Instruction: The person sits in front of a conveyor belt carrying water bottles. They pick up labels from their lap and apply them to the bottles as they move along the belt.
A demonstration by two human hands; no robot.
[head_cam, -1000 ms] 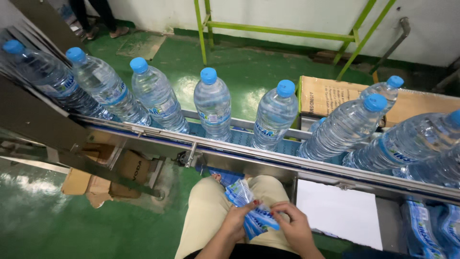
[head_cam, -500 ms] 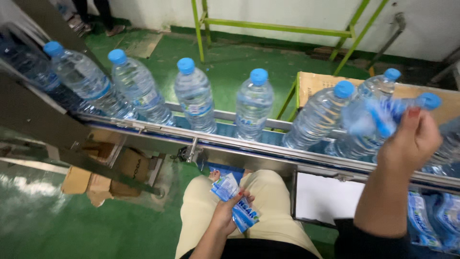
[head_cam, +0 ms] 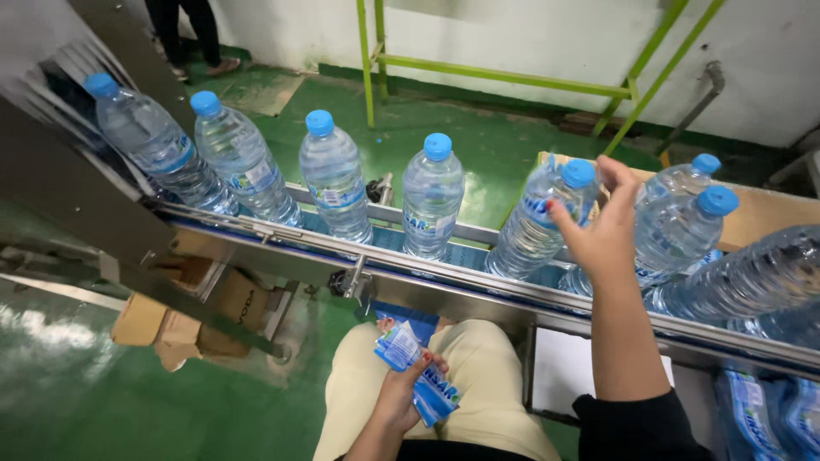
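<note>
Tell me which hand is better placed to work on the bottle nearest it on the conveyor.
Right. The right hand is raised at the bottle on the conveyor, fingers around its neck. The left hand is down on the lap, holding blue labels.
</note>
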